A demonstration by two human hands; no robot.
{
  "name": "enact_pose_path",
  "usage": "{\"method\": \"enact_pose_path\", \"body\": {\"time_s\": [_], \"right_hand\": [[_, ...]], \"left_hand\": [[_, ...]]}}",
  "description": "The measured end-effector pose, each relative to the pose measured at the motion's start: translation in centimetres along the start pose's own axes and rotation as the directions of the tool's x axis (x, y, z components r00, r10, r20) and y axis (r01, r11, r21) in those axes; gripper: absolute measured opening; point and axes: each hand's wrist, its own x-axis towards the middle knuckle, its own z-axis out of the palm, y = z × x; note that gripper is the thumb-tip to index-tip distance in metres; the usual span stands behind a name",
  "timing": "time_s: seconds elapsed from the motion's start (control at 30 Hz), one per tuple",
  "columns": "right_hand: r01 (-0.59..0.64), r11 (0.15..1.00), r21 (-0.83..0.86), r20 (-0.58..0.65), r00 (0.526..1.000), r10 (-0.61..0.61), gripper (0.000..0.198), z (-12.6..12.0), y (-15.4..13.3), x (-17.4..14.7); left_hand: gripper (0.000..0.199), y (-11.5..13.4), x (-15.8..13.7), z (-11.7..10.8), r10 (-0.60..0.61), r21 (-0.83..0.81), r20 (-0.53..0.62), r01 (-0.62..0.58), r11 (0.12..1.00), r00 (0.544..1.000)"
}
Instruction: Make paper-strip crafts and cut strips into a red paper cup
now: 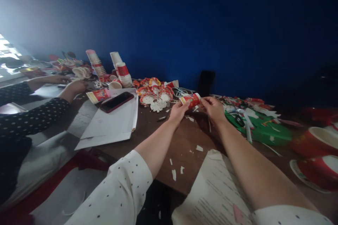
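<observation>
A red printed paper cup (192, 101) lies on its side in the air, low over the brown table. My left hand (179, 110) is closed around its left end. At the cup's right end, the fingertips of my right hand (213, 109) pinch at the edge; whether they also hold a small scrap is too fine to see. Just left of the hands is a cluster of paper flower shapes (155, 95) in red, orange and white. A pen (161, 119) rests on the table below them.
Cup stacks (123, 74) stand by the blue wall. A phone (117, 102) lies on a white folder (111, 123); another phone (206, 83) leans upright. Paper scraps (199, 148), a printed sheet (213, 190) and a cluttered green sheet (274, 132) surround my arms. A co-worker's hands (75, 88) are at left.
</observation>
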Motion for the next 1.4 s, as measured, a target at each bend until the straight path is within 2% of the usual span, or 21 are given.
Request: {"method": "enact_pose_path", "body": {"time_s": [0.07, 0.17, 0.3, 0.43, 0.53, 0.67, 0.77, 0.93, 1.13, 1.23, 1.4], "right_hand": [[0.055, 0.996, -0.073, 0.031, 0.998, -0.053, 0.030, 0.1, -0.1, -0.1], [0.195, 0.952, -0.236, 0.057, 0.981, -0.187, 0.026, 0.2, -0.2, -0.4], [0.356, 0.819, -0.449, 0.045, 0.925, -0.378, 0.025, 0.6, -0.1, -0.8], [0.402, 0.747, -0.529, 0.017, 0.885, -0.465, 0.026, 0.8, 0.1, -0.9], [0.374, 0.769, -0.518, -0.002, 0.899, -0.438, 0.026, 0.8, 0.2, -0.8], [0.279, 0.860, -0.426, -0.037, 0.945, -0.325, 0.026, 0.7, -0.1, -0.8], [0.257, 0.901, -0.350, -0.023, 0.959, -0.283, 0.029, 0.6, -0.3, -0.9], [0.274, 0.903, -0.330, -0.001, 0.957, -0.290, 0.032, 0.7, -0.6, -1.3], [0.291, 0.884, -0.366, 0.006, 0.950, -0.311, 0.025, 0.9, -0.4, -1.2], [0.266, 0.896, -0.355, 0.002, 0.959, -0.283, 0.025, 0.9, -0.3, -1.0], [0.221, 0.923, -0.314, -0.079, 0.963, -0.258, 0.028, 0.7, -0.1, -0.6]], "left_hand": [[0.035, 0.3, 0.0, 0.1, -0.026, -0.116, -0.030, 0.022, 0.993, 0.999], [0.029, 0.3, 0.3, 0.2, -0.042, -0.181, -0.066, 0.030, 0.983, 0.997], [0.030, -0.1, 0.5, 0.1, -0.060, -0.195, -0.020, 0.055, 0.979, 0.998], [0.031, -0.2, 0.3, 0.1, -0.081, -0.206, 0.036, 0.087, 0.975, 0.996], [0.029, 0.2, 0.1, 0.3, -0.128, -0.244, 0.025, 0.130, 0.961, 0.992], [0.022, 0.9, -0.2, 0.6, -0.187, -0.259, -0.045, 0.169, 0.951, 0.981], [0.019, 1.2, -0.3, 0.7, -0.196, -0.270, -0.050, 0.175, 0.947, 0.979], [0.019, 1.0, -0.2, 0.6, -0.192, -0.284, -0.040, 0.173, 0.943, 0.981], [0.019, 1.0, -0.1, 0.6, -0.220, -0.269, -0.043, 0.201, 0.942, 0.975], [0.016, 1.1, -0.1, 0.5, -0.228, -0.287, -0.034, 0.209, 0.935, 0.973], [0.016, 1.3, -0.1, 0.4, -0.235, -0.298, -0.044, 0.212, 0.931, 0.971]]}}
